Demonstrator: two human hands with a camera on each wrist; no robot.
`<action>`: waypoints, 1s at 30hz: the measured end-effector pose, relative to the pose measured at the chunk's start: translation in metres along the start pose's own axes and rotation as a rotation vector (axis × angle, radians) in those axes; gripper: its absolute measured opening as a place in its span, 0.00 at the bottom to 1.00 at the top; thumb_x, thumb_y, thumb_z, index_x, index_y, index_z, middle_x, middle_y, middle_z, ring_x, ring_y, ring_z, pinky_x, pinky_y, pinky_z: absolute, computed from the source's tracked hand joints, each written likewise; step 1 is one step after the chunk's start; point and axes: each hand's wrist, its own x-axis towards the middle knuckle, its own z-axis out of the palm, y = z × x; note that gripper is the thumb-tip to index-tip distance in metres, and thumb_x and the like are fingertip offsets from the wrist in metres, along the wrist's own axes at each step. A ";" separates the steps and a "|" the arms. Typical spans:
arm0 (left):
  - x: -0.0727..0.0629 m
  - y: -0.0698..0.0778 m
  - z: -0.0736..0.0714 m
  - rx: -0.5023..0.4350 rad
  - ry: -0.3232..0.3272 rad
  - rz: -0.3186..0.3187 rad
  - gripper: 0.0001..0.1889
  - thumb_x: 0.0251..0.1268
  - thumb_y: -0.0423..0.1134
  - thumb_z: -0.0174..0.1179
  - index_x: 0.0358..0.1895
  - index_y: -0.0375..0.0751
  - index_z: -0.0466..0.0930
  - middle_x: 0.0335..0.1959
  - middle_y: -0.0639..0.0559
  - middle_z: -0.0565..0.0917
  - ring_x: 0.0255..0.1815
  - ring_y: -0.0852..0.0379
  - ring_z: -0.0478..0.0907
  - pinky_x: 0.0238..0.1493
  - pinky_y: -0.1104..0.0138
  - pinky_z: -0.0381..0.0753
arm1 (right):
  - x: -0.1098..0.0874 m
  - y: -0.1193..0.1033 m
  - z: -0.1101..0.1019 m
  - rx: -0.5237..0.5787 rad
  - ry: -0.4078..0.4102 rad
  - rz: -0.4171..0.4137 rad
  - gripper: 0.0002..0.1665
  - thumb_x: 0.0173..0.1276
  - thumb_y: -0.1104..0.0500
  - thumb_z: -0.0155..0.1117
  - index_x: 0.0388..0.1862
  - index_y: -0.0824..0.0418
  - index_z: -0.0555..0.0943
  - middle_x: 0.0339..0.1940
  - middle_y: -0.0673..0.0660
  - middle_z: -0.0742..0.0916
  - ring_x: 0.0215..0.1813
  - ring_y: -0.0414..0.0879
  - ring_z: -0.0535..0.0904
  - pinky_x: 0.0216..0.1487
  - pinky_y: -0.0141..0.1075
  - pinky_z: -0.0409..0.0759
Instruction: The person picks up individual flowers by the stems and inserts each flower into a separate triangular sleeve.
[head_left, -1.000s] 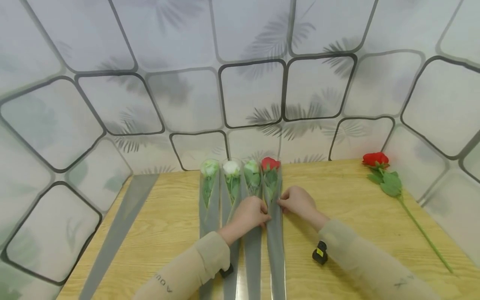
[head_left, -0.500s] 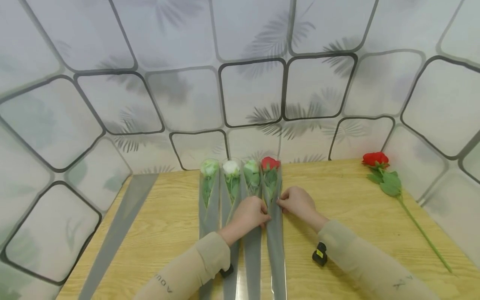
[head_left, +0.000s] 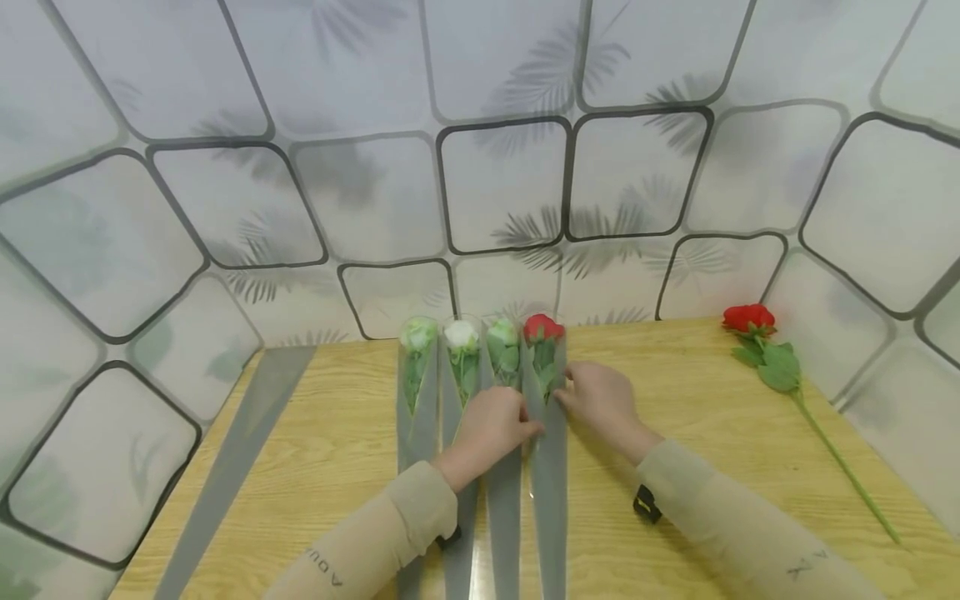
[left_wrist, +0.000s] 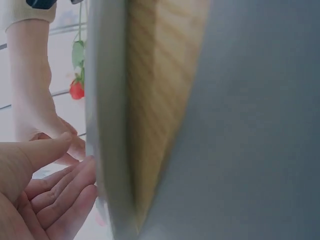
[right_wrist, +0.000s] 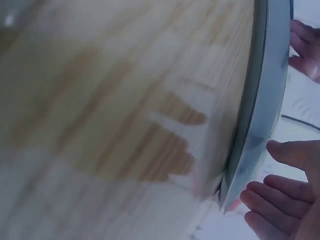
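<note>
A red rose [head_left: 543, 327] lies in a long grey tapered flower sleeve [head_left: 549, 500], rightmost in a row of wrapped flowers. At the sleeve's left edge is my left hand [head_left: 491, 427]; the left wrist view shows its fingers [left_wrist: 70, 197] fairly straight against the edge, thumb apart. On the other side my right hand [head_left: 602, 400] stands with thumb and fingers parted. In the right wrist view that hand [right_wrist: 287, 200] is beside the sleeve's edge [right_wrist: 262, 100], pinching nothing; whether the thumb tip touches it, I cannot tell.
To the left lie wrapped green-white [head_left: 418, 335], white [head_left: 462, 335] and pale green [head_left: 502, 333] flowers. An unwrapped red rose [head_left: 780, 367] lies far right. A grey sleeve without a flower [head_left: 240, 458] lies far left. A patterned wall [head_left: 502, 192] borders the wooden table [head_left: 337, 417].
Both hands have let go of the sleeve's edges, and their thumbs and fingers have parted. The sleeve with the red rose now lies flatter and straighter, the rose slightly further right.
</note>
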 end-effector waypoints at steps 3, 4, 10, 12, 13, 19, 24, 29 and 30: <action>0.001 0.000 -0.005 -0.001 0.027 0.017 0.13 0.68 0.48 0.74 0.27 0.46 0.91 0.22 0.57 0.89 0.16 0.66 0.77 0.19 0.73 0.76 | 0.000 -0.008 -0.001 -0.042 0.040 -0.074 0.15 0.65 0.53 0.79 0.46 0.60 0.89 0.40 0.57 0.94 0.38 0.52 0.90 0.34 0.44 0.88; 0.001 0.000 -0.007 0.003 0.037 0.020 0.12 0.69 0.47 0.73 0.29 0.45 0.92 0.24 0.56 0.90 0.18 0.65 0.78 0.20 0.73 0.77 | 0.000 -0.011 -0.001 -0.040 0.047 -0.091 0.14 0.65 0.54 0.79 0.45 0.60 0.89 0.40 0.57 0.94 0.38 0.51 0.90 0.34 0.43 0.88; -0.001 -0.007 -0.025 0.061 0.087 0.027 0.09 0.74 0.43 0.69 0.37 0.45 0.94 0.31 0.53 0.93 0.24 0.60 0.85 0.27 0.69 0.83 | 0.002 -0.032 -0.009 -0.008 0.078 -0.128 0.15 0.68 0.56 0.77 0.50 0.60 0.90 0.46 0.58 0.94 0.42 0.53 0.92 0.38 0.44 0.90; -0.004 -0.011 -0.032 0.070 0.100 0.033 0.07 0.74 0.41 0.68 0.39 0.44 0.94 0.32 0.52 0.93 0.27 0.58 0.87 0.30 0.67 0.85 | 0.005 -0.039 -0.013 0.005 0.093 -0.131 0.15 0.69 0.56 0.76 0.52 0.60 0.90 0.48 0.58 0.94 0.44 0.53 0.92 0.38 0.45 0.90; -0.006 -0.013 -0.035 0.068 0.102 0.036 0.07 0.74 0.40 0.68 0.40 0.43 0.94 0.34 0.51 0.93 0.29 0.58 0.88 0.31 0.66 0.87 | 0.007 -0.043 -0.015 0.013 0.098 -0.130 0.15 0.70 0.56 0.76 0.52 0.60 0.90 0.48 0.58 0.94 0.44 0.54 0.92 0.38 0.46 0.90; -0.016 -0.029 -0.051 0.072 0.103 0.016 0.07 0.74 0.37 0.68 0.48 0.40 0.92 0.40 0.48 0.94 0.37 0.53 0.92 0.37 0.62 0.91 | 0.015 -0.064 -0.027 0.055 0.093 -0.144 0.16 0.71 0.55 0.75 0.53 0.60 0.91 0.50 0.57 0.94 0.44 0.52 0.92 0.39 0.45 0.91; -0.026 -0.044 -0.061 0.110 0.132 -0.033 0.08 0.73 0.38 0.68 0.48 0.40 0.92 0.40 0.48 0.94 0.36 0.53 0.92 0.36 0.61 0.91 | 0.020 -0.080 -0.030 0.097 0.047 -0.136 0.17 0.72 0.54 0.74 0.55 0.60 0.90 0.52 0.57 0.94 0.45 0.52 0.92 0.43 0.44 0.91; -0.034 -0.063 -0.068 0.124 0.153 -0.064 0.08 0.73 0.37 0.68 0.47 0.39 0.92 0.38 0.46 0.94 0.32 0.53 0.91 0.30 0.63 0.88 | 0.023 -0.092 -0.027 0.141 -0.022 -0.113 0.19 0.73 0.51 0.73 0.58 0.59 0.89 0.55 0.56 0.93 0.52 0.53 0.92 0.51 0.47 0.91; -0.035 -0.068 -0.069 0.127 0.152 -0.075 0.08 0.73 0.37 0.67 0.47 0.38 0.92 0.38 0.46 0.94 0.32 0.53 0.91 0.30 0.63 0.88 | 0.022 -0.093 -0.026 0.153 -0.036 -0.112 0.20 0.74 0.51 0.72 0.58 0.59 0.89 0.56 0.56 0.93 0.53 0.53 0.92 0.53 0.48 0.91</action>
